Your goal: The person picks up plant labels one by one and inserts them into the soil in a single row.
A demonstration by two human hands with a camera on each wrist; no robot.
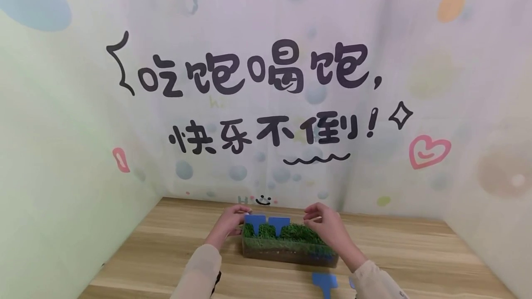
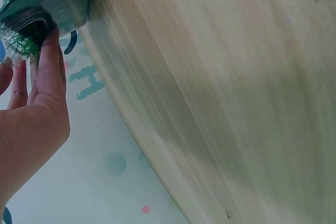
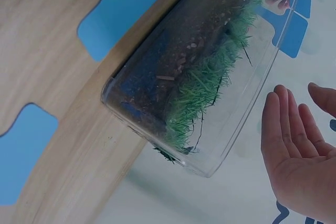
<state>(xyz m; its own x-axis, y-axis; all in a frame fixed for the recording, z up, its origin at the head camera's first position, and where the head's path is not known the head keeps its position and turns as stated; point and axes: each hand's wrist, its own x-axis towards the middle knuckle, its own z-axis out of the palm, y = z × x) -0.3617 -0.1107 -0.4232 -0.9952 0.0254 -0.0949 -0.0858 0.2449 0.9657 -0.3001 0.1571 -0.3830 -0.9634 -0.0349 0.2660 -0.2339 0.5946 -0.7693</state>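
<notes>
A long clear plastic box (image 1: 287, 254) holds dark soil topped with green grass (image 1: 301, 232). Two blue T-shaped plant labels stand upright in its left half, the outer label (image 1: 255, 219) beside the inner label (image 1: 279, 221). My left hand (image 1: 228, 224) is at the box's left end; in the left wrist view its extended fingers (image 2: 50, 72) touch that end, with the thumb near the grass. Above the right half of the box is my right hand (image 1: 330, 229). Its fingers (image 3: 273, 124) are extended and hold nothing in the right wrist view, apart from the box rim.
On the wooden table (image 1: 158, 253), in front of the box, lies a blue label (image 1: 325, 280). Another blue label (image 3: 29, 148) lies close by, partly hidden by the right sleeve in the head view. A printed cloth wall (image 1: 266, 174) stands behind the table.
</notes>
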